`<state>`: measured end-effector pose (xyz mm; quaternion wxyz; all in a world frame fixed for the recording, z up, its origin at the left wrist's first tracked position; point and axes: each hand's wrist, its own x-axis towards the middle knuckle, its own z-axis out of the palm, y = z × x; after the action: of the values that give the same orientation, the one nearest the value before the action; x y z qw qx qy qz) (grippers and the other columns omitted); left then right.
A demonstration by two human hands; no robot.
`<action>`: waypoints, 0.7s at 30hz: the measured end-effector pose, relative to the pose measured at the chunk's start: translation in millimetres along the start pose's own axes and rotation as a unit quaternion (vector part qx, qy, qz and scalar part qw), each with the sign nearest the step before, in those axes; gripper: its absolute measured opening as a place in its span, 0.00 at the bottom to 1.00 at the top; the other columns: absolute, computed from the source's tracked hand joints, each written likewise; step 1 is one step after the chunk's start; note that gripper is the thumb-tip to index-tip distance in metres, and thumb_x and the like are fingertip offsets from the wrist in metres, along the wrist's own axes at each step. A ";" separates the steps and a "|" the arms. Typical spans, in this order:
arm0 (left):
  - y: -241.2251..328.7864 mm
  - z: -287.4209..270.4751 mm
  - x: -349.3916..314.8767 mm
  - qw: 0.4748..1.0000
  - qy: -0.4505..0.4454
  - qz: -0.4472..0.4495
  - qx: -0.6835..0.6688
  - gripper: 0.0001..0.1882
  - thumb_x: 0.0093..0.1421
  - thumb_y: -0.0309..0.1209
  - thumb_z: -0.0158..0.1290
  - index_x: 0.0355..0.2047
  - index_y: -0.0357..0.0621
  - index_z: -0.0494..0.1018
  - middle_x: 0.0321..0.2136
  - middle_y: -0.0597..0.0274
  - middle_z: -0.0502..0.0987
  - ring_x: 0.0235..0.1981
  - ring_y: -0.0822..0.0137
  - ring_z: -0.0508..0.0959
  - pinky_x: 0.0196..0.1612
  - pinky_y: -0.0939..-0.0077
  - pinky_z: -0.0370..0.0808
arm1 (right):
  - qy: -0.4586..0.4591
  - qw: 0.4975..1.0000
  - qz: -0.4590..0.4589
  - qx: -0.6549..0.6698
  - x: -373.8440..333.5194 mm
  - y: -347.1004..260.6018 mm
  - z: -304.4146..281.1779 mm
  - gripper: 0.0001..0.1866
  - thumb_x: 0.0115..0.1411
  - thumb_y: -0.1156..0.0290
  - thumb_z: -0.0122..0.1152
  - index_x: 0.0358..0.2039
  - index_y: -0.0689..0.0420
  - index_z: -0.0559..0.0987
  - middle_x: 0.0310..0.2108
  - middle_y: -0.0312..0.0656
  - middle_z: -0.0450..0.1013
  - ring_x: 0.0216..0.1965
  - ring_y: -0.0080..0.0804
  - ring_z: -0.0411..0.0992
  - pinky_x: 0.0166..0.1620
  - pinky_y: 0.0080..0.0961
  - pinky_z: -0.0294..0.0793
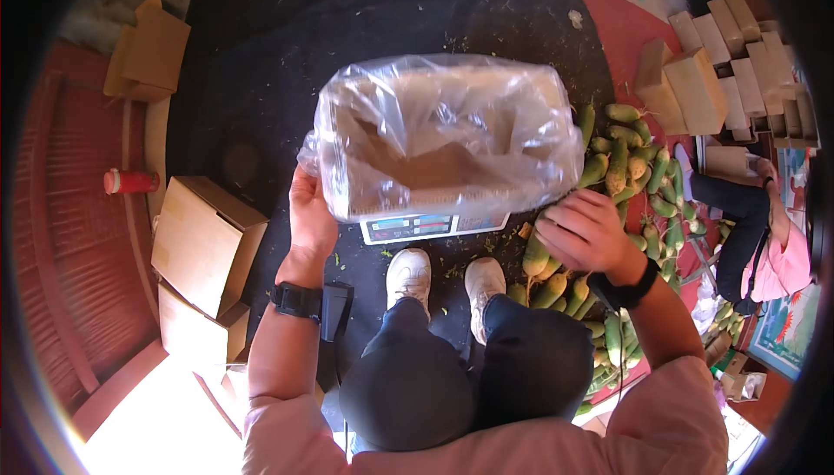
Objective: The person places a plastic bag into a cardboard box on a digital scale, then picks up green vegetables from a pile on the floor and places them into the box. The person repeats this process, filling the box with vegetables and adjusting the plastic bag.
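Observation:
An open cardboard box [439, 167] lined with a clear plastic bag [556, 141] rests on a white digital scale [480, 223] in front of my feet. The bag is folded out over the rim, and inside I see only bare cardboard. My left hand [311, 219] is at the box's left side, its fingers closed on gathered plastic and partly hidden behind it. Just off the near right corner of the bag, my right hand [584, 230] has its fingers curled inward. Whatever it may hold is hidden. Below that hand lie long green radishes [536, 253].
More radishes [618, 167] spread in a heap to the right. Cardboard boxes stand at left [204, 240], and several more [691, 89] are stacked far right. A red flask [130, 181] is by the left wall. A seated person [764, 240] is at right. Black sheeting [261, 67] covers the floor.

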<state>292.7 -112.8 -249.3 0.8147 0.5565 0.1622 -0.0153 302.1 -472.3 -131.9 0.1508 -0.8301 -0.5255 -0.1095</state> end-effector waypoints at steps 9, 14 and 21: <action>-15.3 11.9 11.5 0.995 0.061 -0.006 -0.074 0.11 0.65 0.22 0.43 0.46 0.42 0.68 0.41 0.64 0.75 0.42 0.74 0.74 0.45 0.78 0.73 | -0.467 0.856 0.143 0.170 156.6 46.0 64.8 0.24 0.54 0.76 0.48 0.54 0.60 0.67 0.48 0.51 0.69 0.50 0.48 0.68 0.50 0.38 0.69; -37.0 2.1 17.0 0.996 0.055 0.033 -0.066 0.09 0.65 0.22 0.43 0.46 0.41 0.68 0.39 0.65 0.75 0.39 0.77 0.73 0.45 0.80 0.71 | -0.652 0.731 0.193 0.050 167.2 58.7 154.9 0.33 0.63 0.52 0.40 0.66 0.51 0.51 0.64 0.46 0.55 0.64 0.43 0.54 0.63 0.39 0.54; -25.2 3.9 10.1 0.988 0.042 0.132 0.071 0.09 0.66 0.23 0.42 0.46 0.40 0.66 0.40 0.66 0.74 0.41 0.78 0.69 0.46 0.81 0.67 | -0.654 0.735 0.129 0.128 181.5 70.1 215.9 0.34 0.62 0.43 0.35 0.63 0.49 0.59 0.65 0.44 0.52 0.66 0.48 0.46 0.66 0.45 0.43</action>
<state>298.0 -124.4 -273.5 0.7605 0.6297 0.1199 0.1037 447.4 -269.2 -280.5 -0.1123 -0.7298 -0.3918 0.5488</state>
